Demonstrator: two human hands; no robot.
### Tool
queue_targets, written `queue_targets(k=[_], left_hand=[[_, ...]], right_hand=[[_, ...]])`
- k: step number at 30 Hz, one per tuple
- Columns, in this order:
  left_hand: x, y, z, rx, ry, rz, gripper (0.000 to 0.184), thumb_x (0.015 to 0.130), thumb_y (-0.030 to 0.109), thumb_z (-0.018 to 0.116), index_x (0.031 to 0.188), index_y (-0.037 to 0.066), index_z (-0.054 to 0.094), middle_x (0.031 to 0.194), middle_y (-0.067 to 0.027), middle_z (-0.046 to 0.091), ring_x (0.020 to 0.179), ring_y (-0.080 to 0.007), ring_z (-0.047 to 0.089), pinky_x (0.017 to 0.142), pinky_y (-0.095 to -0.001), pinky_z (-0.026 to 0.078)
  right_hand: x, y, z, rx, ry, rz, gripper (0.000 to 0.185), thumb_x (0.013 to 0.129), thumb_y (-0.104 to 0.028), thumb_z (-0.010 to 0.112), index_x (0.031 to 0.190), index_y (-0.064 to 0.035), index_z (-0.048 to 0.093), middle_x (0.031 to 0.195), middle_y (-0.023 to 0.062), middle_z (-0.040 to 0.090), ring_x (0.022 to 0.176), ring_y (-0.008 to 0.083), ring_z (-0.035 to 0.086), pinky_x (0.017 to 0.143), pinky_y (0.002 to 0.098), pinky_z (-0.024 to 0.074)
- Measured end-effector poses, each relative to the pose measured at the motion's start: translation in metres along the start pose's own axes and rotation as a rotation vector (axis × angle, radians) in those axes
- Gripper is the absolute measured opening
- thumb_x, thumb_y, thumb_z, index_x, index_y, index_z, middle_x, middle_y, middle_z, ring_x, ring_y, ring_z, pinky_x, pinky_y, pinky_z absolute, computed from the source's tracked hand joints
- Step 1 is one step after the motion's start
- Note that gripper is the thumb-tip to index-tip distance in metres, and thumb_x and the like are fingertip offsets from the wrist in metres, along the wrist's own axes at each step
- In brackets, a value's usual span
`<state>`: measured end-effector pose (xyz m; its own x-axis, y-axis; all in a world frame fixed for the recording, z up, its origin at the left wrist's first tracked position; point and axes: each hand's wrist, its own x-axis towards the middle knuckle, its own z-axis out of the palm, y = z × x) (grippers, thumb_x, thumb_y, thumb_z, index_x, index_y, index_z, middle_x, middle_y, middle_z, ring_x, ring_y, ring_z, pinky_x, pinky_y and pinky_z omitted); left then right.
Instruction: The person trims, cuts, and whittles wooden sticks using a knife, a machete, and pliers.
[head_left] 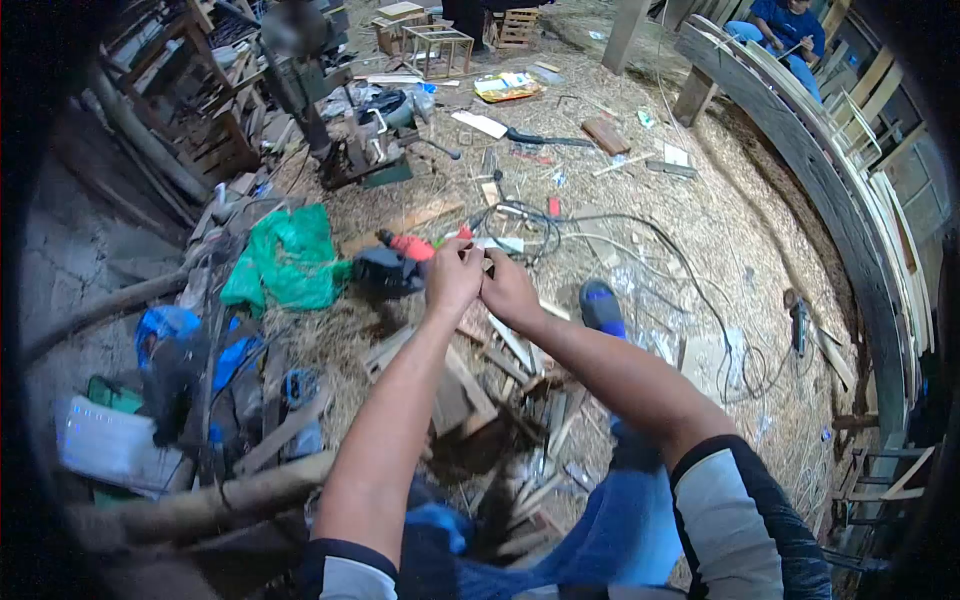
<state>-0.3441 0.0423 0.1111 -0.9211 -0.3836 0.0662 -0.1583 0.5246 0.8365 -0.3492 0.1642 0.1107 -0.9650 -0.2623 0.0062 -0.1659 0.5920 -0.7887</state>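
My left hand (455, 277) and my right hand (511, 292) meet in front of me, fingers pinched close together. Whatever sits between the fingertips is too small and too covered to make out. Just beyond and left of them, a red and black object (410, 247), like a power tool, lies on the ground. A pale strip (500, 244) shows right behind the fingers. Under my forearms, a wooden box-like piece (452, 400) rests among wood offcuts.
Wood shavings cover the ground, with a looping black cable (690, 275). A green plastic bag (285, 260) lies left, near a metal machine (370, 160). A long timber beam (800, 130) borders the right. Another person (785, 35) sits beyond it.
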Motion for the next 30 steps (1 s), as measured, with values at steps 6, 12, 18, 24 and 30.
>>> queue_targets(k=[6,12,18,24,30], left_hand=[[0.135,-0.026,0.049,0.001,0.016,0.031,0.037,0.092,0.031,0.065,0.105,-0.003,0.071,0.098,-0.0235,0.072,0.094,-0.0391,0.069,0.083,-0.0459,0.053],[0.202,-0.049,0.119,0.037,0.028,0.017,0.040,0.094,0.032,0.063,0.109,-0.005,0.069,0.101,-0.0255,0.071,0.097,-0.0411,0.068,0.086,-0.0463,0.052],[0.248,-0.064,0.198,0.125,-0.014,-0.075,0.039,0.095,0.032,0.064,0.111,-0.004,0.068,0.100,-0.0214,0.072,0.094,-0.0342,0.070,0.084,-0.0408,0.053],[0.294,-0.065,0.267,0.154,-0.105,-0.153,0.041,0.095,0.033,0.063,0.113,-0.004,0.068,0.100,-0.0219,0.072,0.094,-0.0353,0.070,0.085,-0.0418,0.053],[0.342,-0.062,0.314,0.186,-0.152,-0.174,0.049,0.096,0.037,0.062,0.121,-0.005,0.065,0.105,-0.0242,0.071,0.097,-0.0365,0.069,0.088,-0.0419,0.052]], right_hand=[[0.143,0.035,0.008,0.062,-0.027,-0.092,0.039,0.093,-0.030,0.058,0.122,-0.0031,0.056,0.102,0.0306,0.066,0.097,0.0492,0.063,0.082,0.0555,0.0494],[0.222,0.103,0.025,0.121,-0.007,0.081,0.047,0.090,-0.029,0.061,0.131,-0.0063,0.053,0.097,0.0266,0.069,0.094,0.0460,0.066,0.081,0.0539,0.0511],[0.276,0.165,0.010,0.117,-0.042,0.190,0.050,0.093,-0.034,0.059,0.133,-0.0058,0.052,0.098,0.0277,0.069,0.095,0.0465,0.067,0.082,0.0547,0.0516],[0.331,0.227,-0.004,0.091,-0.064,0.294,0.050,0.093,-0.033,0.060,0.134,-0.0058,0.051,0.104,0.0300,0.068,0.100,0.0469,0.065,0.086,0.0552,0.0506],[0.388,0.277,-0.012,0.114,-0.076,0.302,0.049,0.093,-0.029,0.060,0.135,-0.0061,0.050,0.102,0.0295,0.067,0.096,0.0478,0.065,0.085,0.0561,0.0504]])
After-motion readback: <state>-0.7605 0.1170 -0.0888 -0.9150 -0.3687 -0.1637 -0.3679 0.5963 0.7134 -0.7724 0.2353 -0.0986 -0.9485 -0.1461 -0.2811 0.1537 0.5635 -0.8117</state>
